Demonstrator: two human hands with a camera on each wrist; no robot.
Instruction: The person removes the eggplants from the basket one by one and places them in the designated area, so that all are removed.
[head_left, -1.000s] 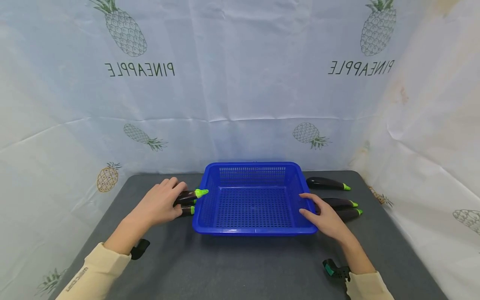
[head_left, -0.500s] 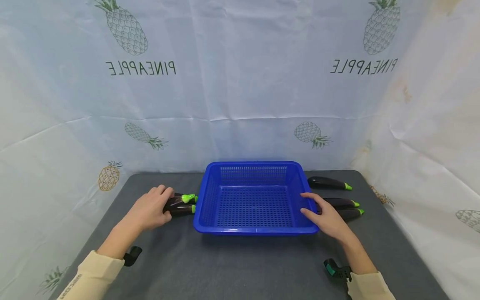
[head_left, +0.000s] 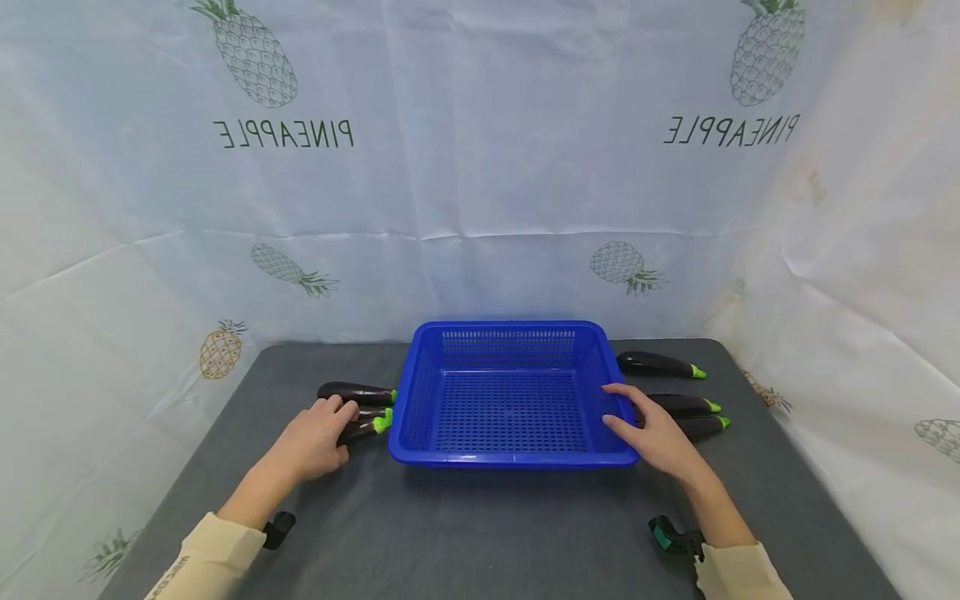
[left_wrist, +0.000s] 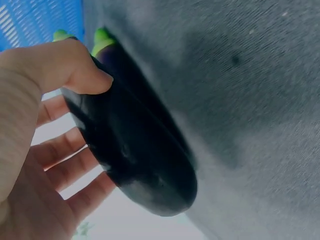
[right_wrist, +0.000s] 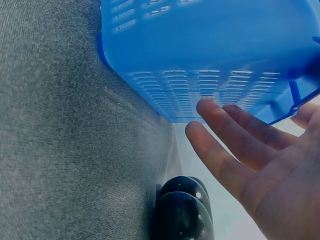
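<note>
My left hand [head_left: 311, 439] is low at the left side of the blue plastic basket [head_left: 512, 459], gripping a dark purple eggplant [left_wrist: 135, 150] between thumb and fingers. A crumpled bright green cap shows on this eggplant's end, toward the basket. Another eggplant [left_wrist: 142, 82] lies right beside it on the tabletop in the left wrist view. Behind the hand, one more eggplant [head_left: 352, 392] points its green end at the basket. My right hand [head_left: 660, 437] holds the basket's right rim, thumb and index finger over the edge, other fingers against the outer wall.
To the right of the basket, a single eggplant [head_left: 652, 364] lies at the back and a pair of eggplants [head_left: 678, 405] lies side by side near the right hand. The dark grey table [head_left: 480, 533] ends at a white pineapple-print curtain [head_left: 510, 192].
My left hand drew the eggplant left, away from the basket rim, and then brought it nearer the table's front, uncovering the rear eggplant. My right hand has stayed on the rim.
</note>
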